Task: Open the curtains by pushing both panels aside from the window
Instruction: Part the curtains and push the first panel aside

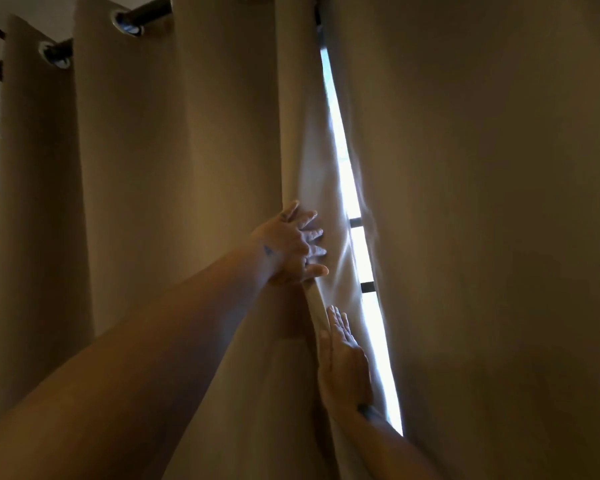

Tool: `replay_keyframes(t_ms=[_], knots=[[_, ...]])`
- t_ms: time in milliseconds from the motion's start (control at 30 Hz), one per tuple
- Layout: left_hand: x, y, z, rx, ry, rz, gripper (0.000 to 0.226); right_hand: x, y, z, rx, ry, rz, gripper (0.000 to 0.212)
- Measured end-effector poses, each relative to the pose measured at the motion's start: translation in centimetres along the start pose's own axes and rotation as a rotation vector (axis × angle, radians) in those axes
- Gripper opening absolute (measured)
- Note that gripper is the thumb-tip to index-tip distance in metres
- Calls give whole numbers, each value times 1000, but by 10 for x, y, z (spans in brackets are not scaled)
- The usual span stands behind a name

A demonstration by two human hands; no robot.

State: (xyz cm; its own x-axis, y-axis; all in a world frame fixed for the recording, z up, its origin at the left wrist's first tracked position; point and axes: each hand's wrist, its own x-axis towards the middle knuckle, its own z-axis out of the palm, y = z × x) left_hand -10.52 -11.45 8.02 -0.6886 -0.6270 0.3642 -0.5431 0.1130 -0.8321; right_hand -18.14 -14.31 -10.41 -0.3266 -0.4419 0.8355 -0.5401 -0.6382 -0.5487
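Left panel (194, 188) fills frame left and centre; right panel (482, 220) frame right. Narrow bright gap between them, window (343, 174) showing. Left hand (293, 245) grip closed around left panel's inner edge, frame centre. Right hand (343, 365) below it, flat and open against same edge, holding nothing. Step: starting left panel. Next: slide it along rod (146, 13) toward upper left; right panel untouched.

The rod (146, 12) up to my left carries the left panel (146, 168) by grommets (127, 24) threaded on it.
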Motion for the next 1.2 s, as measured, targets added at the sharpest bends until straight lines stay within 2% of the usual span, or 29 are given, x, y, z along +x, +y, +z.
replay_keyframes(t_ms=[133,267,367,767,933,1100,1200], knots=[[-4,-8,17,7,-79,-61,60,-2,-5,15,121,-38,-18,46],[-12,-20,37,37,-84,-82,60,-3,-13,37,168,-96,-41,59],[-16,-32,54,18,-106,-86,60,-2,-21,53,270,-112,-21,48],[-47,-82,121,9,-180,-140,58,-4,-30,139,396,-211,-9,45],[-66,-112,156,58,-191,-134,60,-8,-45,185,419,-207,-60,35],[-94,-141,193,88,-172,-133,59,-18,-65,237,374,-222,-56,47],[-116,-164,213,82,-181,-143,60,-24,-80,269,388,-246,-53,48]])
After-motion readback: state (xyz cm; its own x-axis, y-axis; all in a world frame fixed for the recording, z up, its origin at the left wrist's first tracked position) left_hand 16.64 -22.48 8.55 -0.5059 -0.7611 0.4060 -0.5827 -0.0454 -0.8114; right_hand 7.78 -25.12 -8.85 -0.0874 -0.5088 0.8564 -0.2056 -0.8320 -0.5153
